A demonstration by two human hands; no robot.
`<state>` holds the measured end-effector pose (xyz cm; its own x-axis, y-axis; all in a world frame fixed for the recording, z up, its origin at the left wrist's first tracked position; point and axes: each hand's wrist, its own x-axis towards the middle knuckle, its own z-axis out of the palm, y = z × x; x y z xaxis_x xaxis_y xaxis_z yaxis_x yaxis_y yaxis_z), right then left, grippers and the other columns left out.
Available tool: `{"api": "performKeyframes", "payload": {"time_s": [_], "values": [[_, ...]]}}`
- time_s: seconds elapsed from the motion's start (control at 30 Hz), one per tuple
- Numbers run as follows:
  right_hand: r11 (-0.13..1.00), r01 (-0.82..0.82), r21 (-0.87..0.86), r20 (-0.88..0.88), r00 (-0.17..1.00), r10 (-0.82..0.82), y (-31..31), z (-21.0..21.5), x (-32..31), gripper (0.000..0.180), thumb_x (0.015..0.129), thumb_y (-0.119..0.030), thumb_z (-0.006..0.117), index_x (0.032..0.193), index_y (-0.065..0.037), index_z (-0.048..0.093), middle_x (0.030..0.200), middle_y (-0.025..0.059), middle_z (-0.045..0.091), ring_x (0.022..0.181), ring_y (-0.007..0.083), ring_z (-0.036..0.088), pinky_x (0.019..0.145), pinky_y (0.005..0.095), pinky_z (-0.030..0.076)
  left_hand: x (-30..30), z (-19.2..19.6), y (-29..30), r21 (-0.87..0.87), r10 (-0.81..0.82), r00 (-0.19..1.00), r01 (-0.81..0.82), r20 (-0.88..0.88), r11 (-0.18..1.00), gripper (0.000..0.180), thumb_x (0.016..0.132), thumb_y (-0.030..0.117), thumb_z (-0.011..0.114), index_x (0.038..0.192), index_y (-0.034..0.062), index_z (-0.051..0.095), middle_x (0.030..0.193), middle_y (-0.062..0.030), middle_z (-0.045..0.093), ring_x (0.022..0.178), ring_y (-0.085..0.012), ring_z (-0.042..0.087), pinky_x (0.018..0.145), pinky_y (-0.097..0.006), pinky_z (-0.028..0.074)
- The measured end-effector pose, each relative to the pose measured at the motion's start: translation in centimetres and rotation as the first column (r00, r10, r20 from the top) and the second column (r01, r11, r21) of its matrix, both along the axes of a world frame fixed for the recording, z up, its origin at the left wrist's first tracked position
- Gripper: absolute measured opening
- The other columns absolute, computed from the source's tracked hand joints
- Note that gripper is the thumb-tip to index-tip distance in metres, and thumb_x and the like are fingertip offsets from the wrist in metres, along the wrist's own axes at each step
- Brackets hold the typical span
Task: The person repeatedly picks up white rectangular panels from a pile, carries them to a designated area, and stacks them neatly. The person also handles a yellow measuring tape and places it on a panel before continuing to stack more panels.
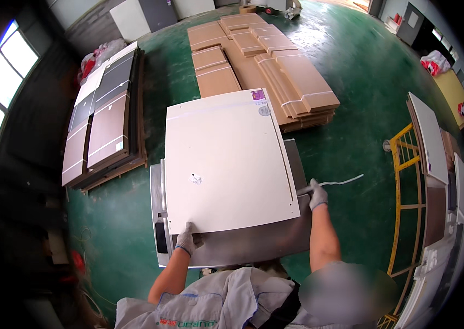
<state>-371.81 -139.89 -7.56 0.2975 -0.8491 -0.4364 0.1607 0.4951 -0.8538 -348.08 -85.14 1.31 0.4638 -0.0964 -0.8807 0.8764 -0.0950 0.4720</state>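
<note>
A stack of flat white panels (226, 164) lies on a grey metal machine table (243, 247) in front of me. A pale band crosses the top panel near its far end. My gloved left hand (185, 240) grips the near edge at the left corner, one digit on top and the others partly hidden below. On the right side, my gloved right hand (318, 196) is closed around a white strap (344, 180). The strap's loose tail sticks out to the right, and a grey piece lies between this hand and the panel edge.
Strapped brown flat cartons (308, 77) lie on the green floor (172, 131) beyond the table. Strapped dark and brown panels (109, 129) are stacked on the left. At right stands a yellow metal frame cart (398, 203) beside leaning panels (428, 137).
</note>
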Motion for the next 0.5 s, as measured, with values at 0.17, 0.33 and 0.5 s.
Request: {"api": "performKeyframes", "payload": {"time_s": [0.17, 0.33, 0.5], "values": [[0.871, -0.301, -0.388, -0.197, 0.950, 0.241, 9.8, 15.2, 12.9, 0.018, 0.098, -0.017, 0.063, 0.083, -0.008, 0.065, 0.070, -0.0003, 0.058, 0.066, 0.0171, 0.060, 0.062, 0.0374, 0.049, -0.8, 2.4, 3.2, 0.016, -0.073, 0.996, 0.073, -0.047, 0.997, 0.048, 0.101, 0.055, 0.058, 0.113, 0.0085, 0.065, 0.093, -0.0129, 0.069, 0.079, -0.0305, 0.070, 0.074, -0.056, 0.057], [-0.417, -0.594, -0.688, -0.641, 0.766, -0.033, 28.1, 13.3, 19.4, 0.025, 0.092, -0.021, 0.054, 0.110, -0.010, 0.065, 0.106, 0.0092, 0.065, 0.106, 0.0287, 0.060, 0.100, 0.0498, 0.043, -2.7, 7.1, -1.3, 0.546, -0.825, 0.224, 0.656, 0.519, 0.522, 0.026, 0.094, 0.030, 0.067, 0.104, 0.0057, 0.070, 0.095, -0.0134, 0.073, 0.084, -0.0318, 0.072, 0.076, -0.044, 0.059], [-0.264, -0.693, -0.671, -0.730, 0.679, 0.071, 31.5, 9.7, 18.6, 0.035, 0.091, -0.024, 0.059, 0.122, -0.010, 0.066, 0.141, 0.0141, 0.059, 0.137, 0.0345, 0.047, 0.116, 0.0540, 0.033, -0.5, 13.0, -6.5, 0.898, -0.762, -0.541, -0.029, 0.355, 0.440, 0.031, 0.084, 0.018, 0.067, 0.113, 0.0075, 0.070, 0.119, -0.0212, 0.065, 0.125, -0.0404, 0.054, 0.113, -0.054, 0.037]]}}
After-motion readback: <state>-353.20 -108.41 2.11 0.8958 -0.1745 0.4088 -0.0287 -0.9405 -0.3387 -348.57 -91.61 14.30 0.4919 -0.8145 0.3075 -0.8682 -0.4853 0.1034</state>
